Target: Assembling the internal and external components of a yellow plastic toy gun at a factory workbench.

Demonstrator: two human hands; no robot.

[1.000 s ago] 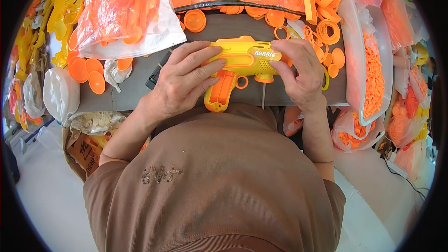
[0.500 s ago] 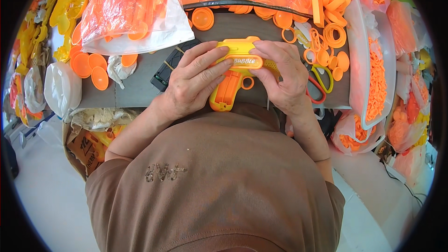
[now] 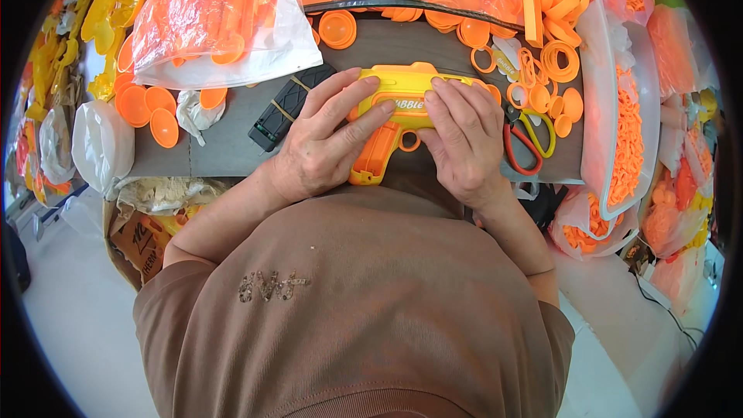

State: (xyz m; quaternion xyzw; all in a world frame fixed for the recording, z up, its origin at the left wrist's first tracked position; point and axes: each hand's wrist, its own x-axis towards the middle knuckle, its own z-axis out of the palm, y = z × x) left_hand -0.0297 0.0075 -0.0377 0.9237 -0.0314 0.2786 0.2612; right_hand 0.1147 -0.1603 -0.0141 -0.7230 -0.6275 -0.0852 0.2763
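A yellow toy gun (image 3: 406, 77) with an orange trigger and an orange-lined, open-faced handle is held level between my hands, close in front of my chest. My left hand (image 3: 317, 139) grips its left end, fingers laid over the label on its side. The other end is in my right hand (image 3: 468, 139), whose fingers press on the label's right part, the thumb below. The handle points down toward me. Left of it, partly behind my left hand, lies a black battery case (image 3: 279, 112) with a tan band round it.
Scissors (image 3: 528, 139) with red and yellow-green handles lie by my right hand. Orange rings (image 3: 559, 60) and discs (image 3: 164, 128) lie on the grey table (image 3: 224, 143). Bags of orange parts (image 3: 217, 8) line its back. A bin of small orange pieces (image 3: 625, 139) stands at the right.
My right hand's fingers have moved from the gun's upper edge down onto its labelled side, covering part of the label. More of the gun's right end now shows. The gun stays in nearly the same place.
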